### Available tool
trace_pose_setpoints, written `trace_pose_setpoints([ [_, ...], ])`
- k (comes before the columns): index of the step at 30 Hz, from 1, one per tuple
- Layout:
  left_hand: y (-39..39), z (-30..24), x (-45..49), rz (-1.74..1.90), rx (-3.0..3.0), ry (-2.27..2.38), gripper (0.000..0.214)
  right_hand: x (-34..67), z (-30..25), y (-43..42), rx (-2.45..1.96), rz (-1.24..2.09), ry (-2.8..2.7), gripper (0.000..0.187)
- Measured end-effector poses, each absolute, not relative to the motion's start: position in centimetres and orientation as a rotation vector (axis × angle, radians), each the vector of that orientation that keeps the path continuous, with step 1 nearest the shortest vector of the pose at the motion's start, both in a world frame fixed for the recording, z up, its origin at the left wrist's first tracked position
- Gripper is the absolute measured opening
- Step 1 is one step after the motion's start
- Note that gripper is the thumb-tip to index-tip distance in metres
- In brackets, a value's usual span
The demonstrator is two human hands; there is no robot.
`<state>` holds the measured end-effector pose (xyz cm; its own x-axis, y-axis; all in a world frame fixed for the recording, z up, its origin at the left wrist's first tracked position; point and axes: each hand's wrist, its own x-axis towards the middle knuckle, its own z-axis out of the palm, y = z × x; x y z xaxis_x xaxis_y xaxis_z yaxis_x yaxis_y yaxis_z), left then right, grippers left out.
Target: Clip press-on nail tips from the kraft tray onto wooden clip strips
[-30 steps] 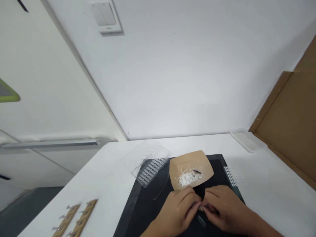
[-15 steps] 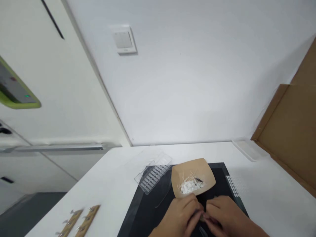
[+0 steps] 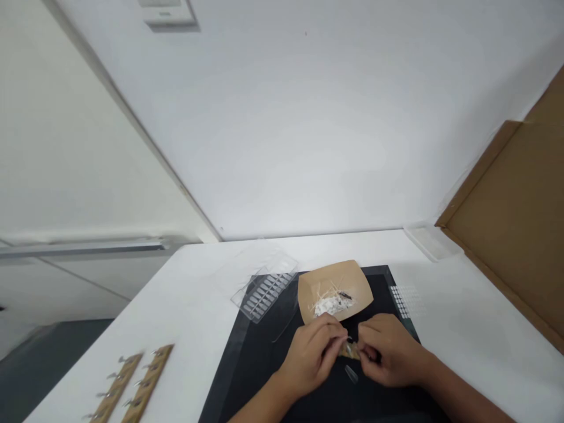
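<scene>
My left hand (image 3: pixel 314 354) and my right hand (image 3: pixel 388 351) are close together over the black mat (image 3: pixel 264 370). Between them shows a short wooden strip (image 3: pixel 351 351) with something clear or shiny on it. The fingers of both hands are closed around its two ends, which are hidden from me. Just below, a clear nail tip (image 3: pixel 351 374) lies on the mat. Beyond my hands stands a brown paper tray (image 3: pixel 312 285) holding white bits, thin sticks and a small dark piece.
A clear case of nail tips (image 3: pixel 264 298) lies at the mat's far left corner. A sheet of white dots (image 3: pixel 402 301) overlaps the right edge. Wooden strips with metal clips (image 3: pixel 147 385) lie at left. A white tray (image 3: pixel 434 242) and cardboard (image 3: pixel 506 217) stand at right.
The view has tilted down and shifted, showing more of the forearms. My hands have parted slightly, so the wooden strip and the loose nail tip show more clearly.
</scene>
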<state>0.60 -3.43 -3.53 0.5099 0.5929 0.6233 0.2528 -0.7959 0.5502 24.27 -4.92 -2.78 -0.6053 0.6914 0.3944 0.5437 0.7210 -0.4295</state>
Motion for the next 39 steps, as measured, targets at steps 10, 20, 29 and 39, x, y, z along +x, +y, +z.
trace_pose_setpoints([
  [10,-3.1,-3.8,0.9,1.336,2.279,0.728,0.022,23.6,-2.8,-5.6,-0.829,0.411,-2.414,0.024],
  [20,-3.2,-3.6,1.1,1.434,2.202,0.883,0.014,23.5,-1.7,-5.9,-0.846,0.412,-2.420,0.010],
  [29,-3.6,-3.3,1.3,1.418,2.247,0.786,0.015,23.8,-2.4,-5.2,-1.061,0.421,-2.123,0.017],
  [39,-3.9,-3.4,1.6,1.354,2.185,0.789,0.009,23.7,-1.7,-5.4,-0.988,0.536,-2.064,0.011],
])
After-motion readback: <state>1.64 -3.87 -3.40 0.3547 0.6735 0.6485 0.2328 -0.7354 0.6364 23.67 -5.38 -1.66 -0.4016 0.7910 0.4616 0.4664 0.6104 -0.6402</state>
